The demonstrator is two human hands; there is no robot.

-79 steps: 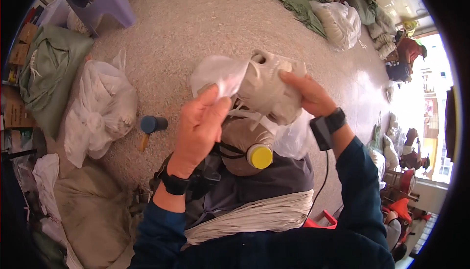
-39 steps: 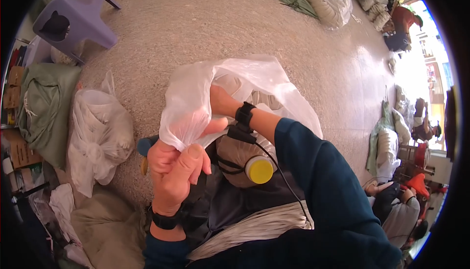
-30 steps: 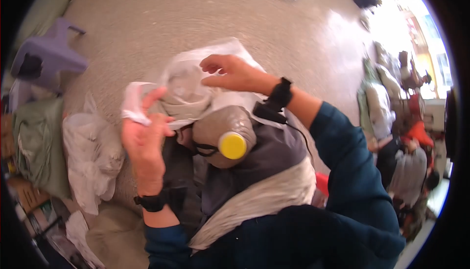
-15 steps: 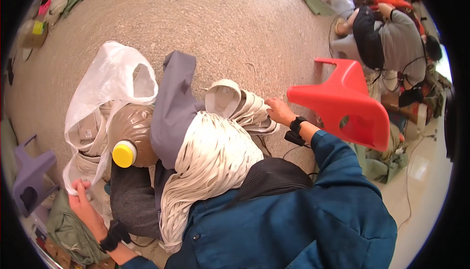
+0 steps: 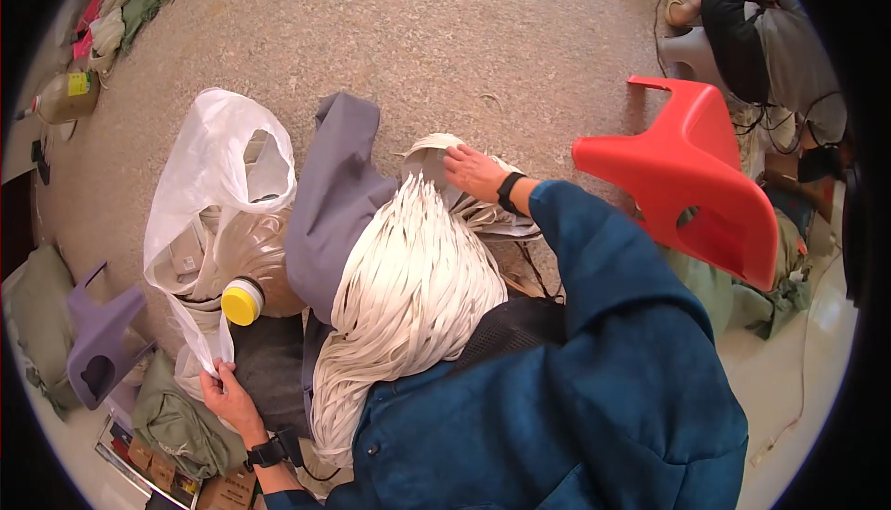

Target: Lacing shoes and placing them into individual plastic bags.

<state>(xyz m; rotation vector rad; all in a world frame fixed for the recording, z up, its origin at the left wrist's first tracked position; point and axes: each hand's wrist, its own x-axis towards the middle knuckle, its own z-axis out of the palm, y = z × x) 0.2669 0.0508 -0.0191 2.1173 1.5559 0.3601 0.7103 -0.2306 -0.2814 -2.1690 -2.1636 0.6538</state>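
My left hand pinches the lower edge of a white plastic bag, which holds cream shoes or shoe uppers. Beside the bag, a clear plastic jug with a yellow cap leans toward me. A thick bundle of cream laces lies across my lap, over grey-purple cloth. Beyond the laces sit more cream shoes. My right hand is on the nearest of these, its fingers bent over the shoe's edge; the fingertips are partly hidden.
To the right stands a red plastic stool, and a purple stool is at the left with green cloth near it. Another person sits at the far right. A capped jug lies at far left.
My right hand has moved left and inward onto the shoes. My left hand has drawn the bag's edge rightward, toward the jug. The whole view has shifted slightly.
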